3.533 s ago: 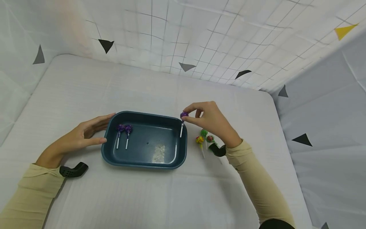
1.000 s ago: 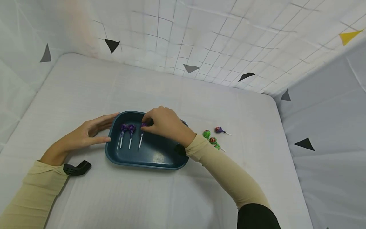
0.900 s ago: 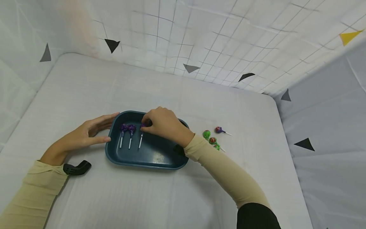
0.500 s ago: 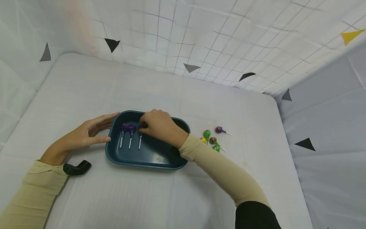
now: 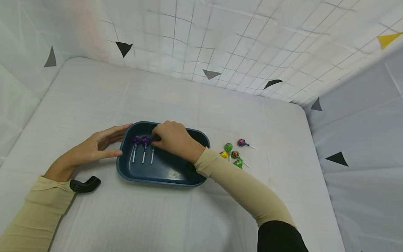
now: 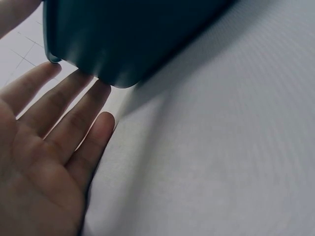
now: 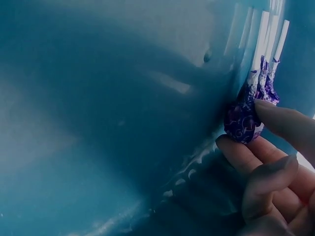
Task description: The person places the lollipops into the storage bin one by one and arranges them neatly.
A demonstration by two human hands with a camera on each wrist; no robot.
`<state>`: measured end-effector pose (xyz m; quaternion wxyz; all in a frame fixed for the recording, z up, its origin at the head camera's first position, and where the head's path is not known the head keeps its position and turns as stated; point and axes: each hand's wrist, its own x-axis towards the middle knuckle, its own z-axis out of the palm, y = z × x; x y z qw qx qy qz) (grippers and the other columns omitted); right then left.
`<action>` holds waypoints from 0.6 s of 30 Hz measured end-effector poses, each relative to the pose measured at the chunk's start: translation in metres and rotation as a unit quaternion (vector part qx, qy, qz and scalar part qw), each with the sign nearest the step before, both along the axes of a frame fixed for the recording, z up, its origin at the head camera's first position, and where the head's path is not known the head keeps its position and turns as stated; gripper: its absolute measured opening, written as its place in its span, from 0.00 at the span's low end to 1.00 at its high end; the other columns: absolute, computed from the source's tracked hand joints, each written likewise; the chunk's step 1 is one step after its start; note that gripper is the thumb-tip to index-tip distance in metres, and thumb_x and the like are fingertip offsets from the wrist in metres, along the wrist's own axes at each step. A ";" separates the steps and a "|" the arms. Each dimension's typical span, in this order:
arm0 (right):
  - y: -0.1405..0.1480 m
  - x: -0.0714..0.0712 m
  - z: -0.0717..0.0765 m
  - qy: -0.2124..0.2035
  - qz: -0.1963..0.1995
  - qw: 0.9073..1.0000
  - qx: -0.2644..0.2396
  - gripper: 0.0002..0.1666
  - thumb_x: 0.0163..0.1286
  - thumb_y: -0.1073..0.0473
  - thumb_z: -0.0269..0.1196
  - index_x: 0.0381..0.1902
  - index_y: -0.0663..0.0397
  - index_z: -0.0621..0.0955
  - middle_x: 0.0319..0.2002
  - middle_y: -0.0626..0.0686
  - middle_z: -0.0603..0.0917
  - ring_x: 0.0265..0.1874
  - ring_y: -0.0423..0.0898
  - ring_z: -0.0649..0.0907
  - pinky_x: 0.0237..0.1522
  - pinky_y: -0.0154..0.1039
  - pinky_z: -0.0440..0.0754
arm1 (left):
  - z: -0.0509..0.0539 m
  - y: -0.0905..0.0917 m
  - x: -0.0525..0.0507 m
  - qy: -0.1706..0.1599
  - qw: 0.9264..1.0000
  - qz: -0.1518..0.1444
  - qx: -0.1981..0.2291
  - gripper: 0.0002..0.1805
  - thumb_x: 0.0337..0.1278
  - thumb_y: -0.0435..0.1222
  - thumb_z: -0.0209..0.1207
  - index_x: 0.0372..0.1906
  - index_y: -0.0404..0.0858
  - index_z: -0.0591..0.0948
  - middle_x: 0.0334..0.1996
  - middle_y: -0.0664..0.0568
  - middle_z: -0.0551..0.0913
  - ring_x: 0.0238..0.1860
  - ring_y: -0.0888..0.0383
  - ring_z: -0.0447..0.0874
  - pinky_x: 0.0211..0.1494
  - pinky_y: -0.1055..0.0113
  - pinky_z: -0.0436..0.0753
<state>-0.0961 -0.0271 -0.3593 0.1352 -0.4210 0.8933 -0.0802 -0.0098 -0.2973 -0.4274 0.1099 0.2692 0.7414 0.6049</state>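
My right hand (image 5: pixel 176 140) reaches into the dark blue plastic tray (image 5: pixel 176 182) and pinches a purple-wrapped lollipop (image 7: pixel 242 120) by its head, between thumb and fingers. In the head view only its white stick (image 5: pixel 152 155) shows below the hand. Just left of it, two more purple lollipops (image 5: pixel 145 140) lie side by side, sticks toward me. My left hand (image 5: pixel 91 148) stays at the tray's left end, fingers extended. In the left wrist view its fingertips (image 6: pixel 101 88) touch the outside of the tray wall.
Right of the tray, several lollipops lie on the white-covered table (image 5: pixel 151 217): green ones (image 5: pixel 228 147), a yellow one (image 5: pixel 224 154) partly behind the sleeve, a red-and-green one (image 5: pixel 235 154) and a purple-red one (image 5: pixel 242 142). White sheeting (image 5: pixel 355 196) surrounds the table.
The right hand carried the third purple lollipop from the tray's right rim to its left part, then slid it slightly left toward the other two. The left hand stays by the tray.
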 end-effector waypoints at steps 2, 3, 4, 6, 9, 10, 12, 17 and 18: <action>0.000 0.000 0.000 0.000 0.002 1.000 -0.003 0.12 0.71 0.46 0.70 0.46 0.43 0.91 0.39 0.42 0.91 0.31 0.36 0.85 0.29 0.33 0.83 | 0.000 0.000 0.000 -0.002 1.000 0.000 0.000 0.45 0.63 0.17 0.59 0.82 0.34 0.54 0.82 0.57 0.59 0.77 0.72 0.63 0.74 0.83 0.65; 0.000 0.000 0.000 0.000 0.002 1.000 -0.004 0.12 0.71 0.46 0.70 0.46 0.43 0.91 0.39 0.42 0.91 0.31 0.36 0.85 0.29 0.33 0.83 | 0.000 0.000 0.000 -0.002 1.000 -0.001 0.000 0.45 0.63 0.17 0.59 0.82 0.34 0.54 0.82 0.57 0.59 0.77 0.72 0.63 0.74 0.83 0.65; 0.000 0.000 0.000 0.000 0.003 1.000 -0.005 0.12 0.71 0.46 0.70 0.45 0.43 0.91 0.39 0.42 0.91 0.31 0.36 0.85 0.29 0.33 0.83 | 0.001 0.000 0.000 -0.003 1.000 -0.001 0.001 0.45 0.63 0.17 0.59 0.82 0.34 0.54 0.82 0.57 0.59 0.77 0.72 0.63 0.74 0.83 0.65; 0.001 0.000 0.000 0.001 0.003 1.000 -0.004 0.12 0.70 0.46 0.70 0.45 0.43 0.91 0.38 0.42 0.91 0.30 0.36 0.85 0.28 0.33 0.83 | 0.001 0.000 0.000 -0.003 1.000 -0.002 0.002 0.45 0.63 0.17 0.59 0.82 0.34 0.54 0.82 0.57 0.59 0.77 0.72 0.63 0.74 0.83 0.65; 0.000 0.000 0.000 0.000 0.003 1.000 -0.003 0.12 0.70 0.45 0.70 0.45 0.42 0.91 0.37 0.42 0.91 0.29 0.36 0.84 0.27 0.33 0.82 | 0.001 0.000 0.000 -0.002 1.000 -0.003 0.004 0.45 0.62 0.17 0.58 0.82 0.33 0.54 0.82 0.57 0.59 0.77 0.72 0.63 0.74 0.83 0.65; 0.000 0.000 0.001 0.001 0.003 1.000 -0.003 0.12 0.70 0.45 0.70 0.44 0.42 0.91 0.37 0.42 0.91 0.29 0.36 0.84 0.27 0.32 0.82 | 0.001 0.000 0.000 -0.001 1.000 -0.004 0.005 0.45 0.62 0.16 0.59 0.82 0.33 0.54 0.82 0.57 0.59 0.77 0.72 0.63 0.74 0.83 0.65; 0.000 0.000 0.001 0.000 0.004 1.000 -0.003 0.12 0.70 0.45 0.70 0.44 0.42 0.91 0.36 0.42 0.91 0.28 0.36 0.84 0.26 0.32 0.81 | 0.001 0.000 0.000 0.000 1.000 -0.004 0.005 0.45 0.62 0.16 0.59 0.82 0.32 0.54 0.82 0.57 0.59 0.77 0.72 0.63 0.75 0.83 0.65; 0.001 0.000 0.001 -0.001 0.005 1.000 -0.006 0.12 0.70 0.45 0.70 0.44 0.42 0.91 0.36 0.42 0.91 0.29 0.36 0.84 0.27 0.32 0.82 | 0.001 0.000 0.000 0.001 1.000 -0.004 0.006 0.45 0.62 0.16 0.58 0.82 0.32 0.54 0.82 0.58 0.60 0.77 0.73 0.63 0.75 0.83 0.65; 0.001 0.000 0.001 -0.001 0.005 1.000 -0.007 0.12 0.70 0.45 0.70 0.44 0.42 0.91 0.36 0.42 0.91 0.29 0.36 0.84 0.28 0.32 0.82 | 0.001 0.000 0.000 0.000 1.000 -0.004 0.006 0.45 0.62 0.16 0.58 0.82 0.32 0.54 0.82 0.58 0.59 0.77 0.73 0.63 0.75 0.83 0.65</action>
